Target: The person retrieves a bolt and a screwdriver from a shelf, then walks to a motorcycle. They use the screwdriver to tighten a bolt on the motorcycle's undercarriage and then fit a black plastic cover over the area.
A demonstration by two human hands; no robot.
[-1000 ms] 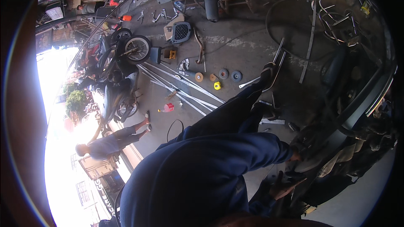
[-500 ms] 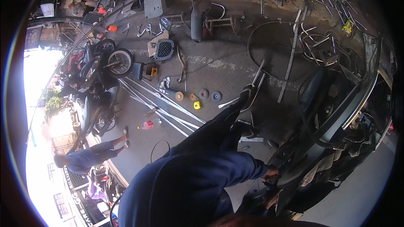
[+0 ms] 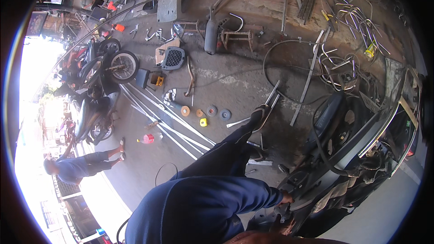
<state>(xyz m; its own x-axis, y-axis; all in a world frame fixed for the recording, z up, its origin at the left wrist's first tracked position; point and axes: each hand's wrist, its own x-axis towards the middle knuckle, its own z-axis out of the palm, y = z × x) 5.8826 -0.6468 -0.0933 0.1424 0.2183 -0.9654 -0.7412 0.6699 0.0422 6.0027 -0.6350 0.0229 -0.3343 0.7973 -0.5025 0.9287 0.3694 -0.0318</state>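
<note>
**Bent over dark bodywork (image 3: 312, 194), amid a littered floor (image 3: 244, 91)**

Had the left hand (image 3: 285, 197) at the near edge of that bodywork, lower right of the frame, with fingers seemingly part-curled; could not tell a firm hold from a mere touch. Had the right hand (image 3: 285, 226) just below in the frame, close against the same bodywork and deep in shadow; could not tell how far open, or whether holding anything.

Saw a black hose (image 3: 318, 147) looping down over the bodywork above the hands, and a tan cloth (image 3: 332, 196) draped across it to their right. Lost part of the lower centre behind a blue sleeve (image 3: 244, 192).

Noticed pale metal bars (image 3: 205, 138) lying crosswise from left of centre down to the dark trouser leg (image 3: 221, 153). Spotted a yellow tape measure (image 3: 204, 122) near the middle, beside a grey disc (image 3: 225, 114) and an orange-brown disc (image 3: 185, 110), with a red-labelled bottle (image 3: 148, 138) farther left. Made out parked motorcycles (image 3: 97, 90) at left, with another person (image 3: 74, 167) below them in the frame, and a grey cylinder (image 3: 211, 36) at upper centre.
</note>
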